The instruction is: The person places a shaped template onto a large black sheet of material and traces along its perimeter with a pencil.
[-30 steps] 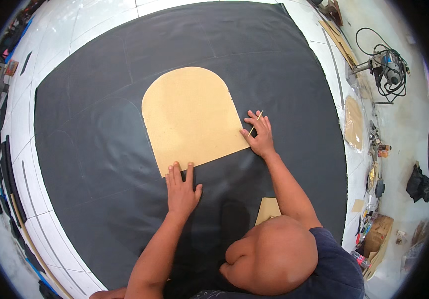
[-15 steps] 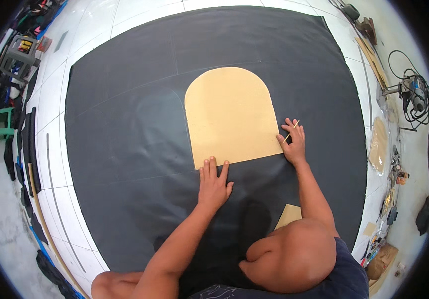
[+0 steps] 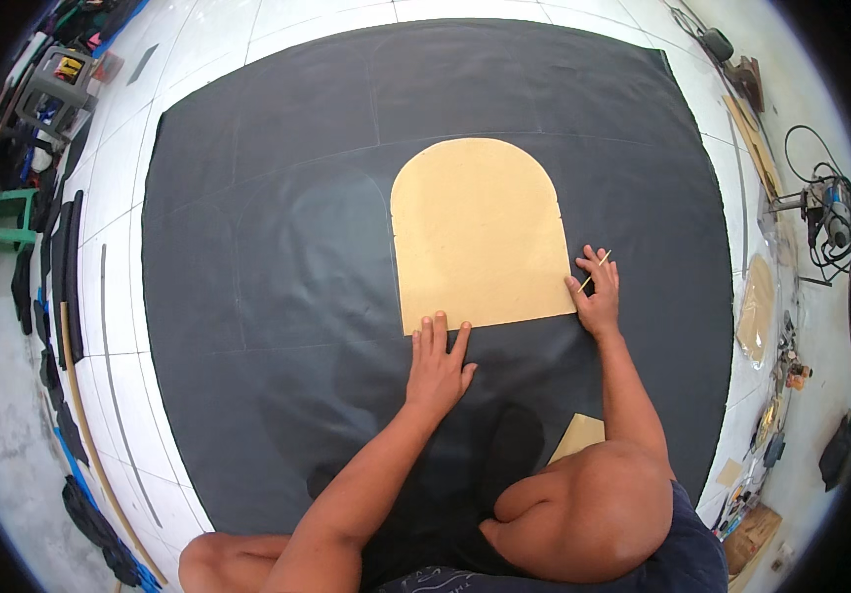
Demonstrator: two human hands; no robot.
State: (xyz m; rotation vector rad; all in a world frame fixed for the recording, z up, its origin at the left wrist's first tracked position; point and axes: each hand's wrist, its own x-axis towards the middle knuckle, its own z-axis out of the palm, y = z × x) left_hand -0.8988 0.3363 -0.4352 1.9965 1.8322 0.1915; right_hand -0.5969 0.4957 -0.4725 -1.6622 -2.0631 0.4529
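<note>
A tan card template (image 3: pixel 480 232) with a rounded top and a straight lower edge lies flat on a large black sheet (image 3: pixel 277 415). Small notches show on its sides. My left hand (image 3: pixel 437 371) is open, its fingertips pressing on the template's lower edge near the left corner. At the lower right corner, my right hand (image 3: pixel 598 296) touches the template's side and holds a thin yellowish stick (image 3: pixel 595 271) between its fingers. Faint pale lines run over the black sheet, including a curved outline just left of the template.
Another tan piece (image 3: pixel 580 435) lies partly hidden by my right knee. White floor tiles border the sheet. On the left are a green stool (image 3: pixel 12 219), a grey stool (image 3: pixel 55 91) and a long pole (image 3: pixel 89 415); a corded power tool (image 3: pixel 833 212) is at the right.
The whole view has shifted and turned slightly, so the sheet and template appear a little farther right. Both hands keep their places at the template's edges.
</note>
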